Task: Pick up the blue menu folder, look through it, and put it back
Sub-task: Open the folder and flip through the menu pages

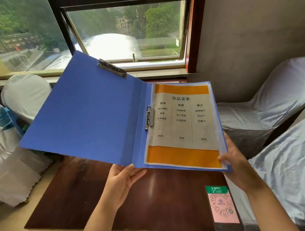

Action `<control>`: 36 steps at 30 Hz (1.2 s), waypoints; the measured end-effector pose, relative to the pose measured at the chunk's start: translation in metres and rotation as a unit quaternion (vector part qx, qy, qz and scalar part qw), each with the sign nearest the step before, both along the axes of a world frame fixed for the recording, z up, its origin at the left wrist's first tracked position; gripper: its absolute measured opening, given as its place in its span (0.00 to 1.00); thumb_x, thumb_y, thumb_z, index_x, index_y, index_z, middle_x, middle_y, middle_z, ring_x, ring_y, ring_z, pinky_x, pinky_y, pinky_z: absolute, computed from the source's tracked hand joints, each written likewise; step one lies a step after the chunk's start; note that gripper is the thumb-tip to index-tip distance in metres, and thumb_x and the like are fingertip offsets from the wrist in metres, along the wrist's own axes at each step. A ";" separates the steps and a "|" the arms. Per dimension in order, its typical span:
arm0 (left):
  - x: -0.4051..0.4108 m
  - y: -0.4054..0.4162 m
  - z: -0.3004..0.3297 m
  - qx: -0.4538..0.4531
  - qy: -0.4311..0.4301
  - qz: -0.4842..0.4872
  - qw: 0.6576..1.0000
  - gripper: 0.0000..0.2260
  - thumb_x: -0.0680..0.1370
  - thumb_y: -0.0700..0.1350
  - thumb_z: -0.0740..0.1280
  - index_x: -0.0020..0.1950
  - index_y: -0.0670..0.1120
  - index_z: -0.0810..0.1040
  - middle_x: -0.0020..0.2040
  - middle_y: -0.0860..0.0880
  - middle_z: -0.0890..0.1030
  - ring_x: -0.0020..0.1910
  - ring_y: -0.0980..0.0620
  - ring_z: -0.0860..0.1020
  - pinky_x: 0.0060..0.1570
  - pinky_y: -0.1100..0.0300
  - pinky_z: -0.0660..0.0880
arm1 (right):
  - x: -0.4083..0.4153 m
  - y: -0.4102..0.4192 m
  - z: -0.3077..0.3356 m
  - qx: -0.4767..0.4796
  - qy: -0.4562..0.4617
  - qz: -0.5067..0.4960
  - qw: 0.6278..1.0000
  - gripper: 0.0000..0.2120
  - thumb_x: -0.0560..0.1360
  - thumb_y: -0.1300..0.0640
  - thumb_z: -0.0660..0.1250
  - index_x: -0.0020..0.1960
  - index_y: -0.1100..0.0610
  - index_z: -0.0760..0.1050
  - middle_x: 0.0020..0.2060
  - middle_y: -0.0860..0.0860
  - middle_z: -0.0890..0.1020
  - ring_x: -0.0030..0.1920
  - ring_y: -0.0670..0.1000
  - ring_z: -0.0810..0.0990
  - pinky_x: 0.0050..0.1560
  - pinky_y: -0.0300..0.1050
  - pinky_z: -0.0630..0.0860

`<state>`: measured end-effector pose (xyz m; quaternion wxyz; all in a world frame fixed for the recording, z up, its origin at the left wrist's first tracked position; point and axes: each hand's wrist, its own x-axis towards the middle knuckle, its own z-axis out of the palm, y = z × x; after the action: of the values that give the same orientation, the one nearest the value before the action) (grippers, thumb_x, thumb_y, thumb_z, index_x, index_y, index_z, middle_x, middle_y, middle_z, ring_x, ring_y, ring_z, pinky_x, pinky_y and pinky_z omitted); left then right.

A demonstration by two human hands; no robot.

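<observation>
Now the folder [87,108] hangs open in the air above the table [81,195], spine running away from the person. The left hand [123,180] pinches the near edge just left of the spine; the right hand [237,162] clasps the near right corner, thumb on the menu sheet [182,124]. Up and left of the left hand, the wide cover juts out unsupported, past the table's edge, towards a draped chair [26,94]. Closing likely means swinging that cover rightward; bare tabletop lies directly beneath, with a QR card [222,207] below the right hand.
</observation>
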<state>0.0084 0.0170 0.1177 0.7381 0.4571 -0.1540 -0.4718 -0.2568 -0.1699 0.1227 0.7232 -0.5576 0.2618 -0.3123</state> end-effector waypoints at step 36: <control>-0.037 -0.001 -0.013 -0.051 0.022 -0.036 0.998 0.16 0.73 0.36 0.65 0.60 0.40 0.74 0.49 0.37 0.83 0.46 0.44 0.83 0.40 0.56 0.81 | 0.139 0.111 0.053 -0.510 0.268 -0.012 0.817 0.29 0.74 0.35 0.43 0.73 0.37 0.42 0.76 0.48 0.54 0.75 0.44 0.46 0.71 0.57 0.31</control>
<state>-0.0287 0.0160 0.1045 0.7461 0.4030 -0.1778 -0.4993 -0.1183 -0.0588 0.1756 0.2328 -0.9050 0.2551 -0.2484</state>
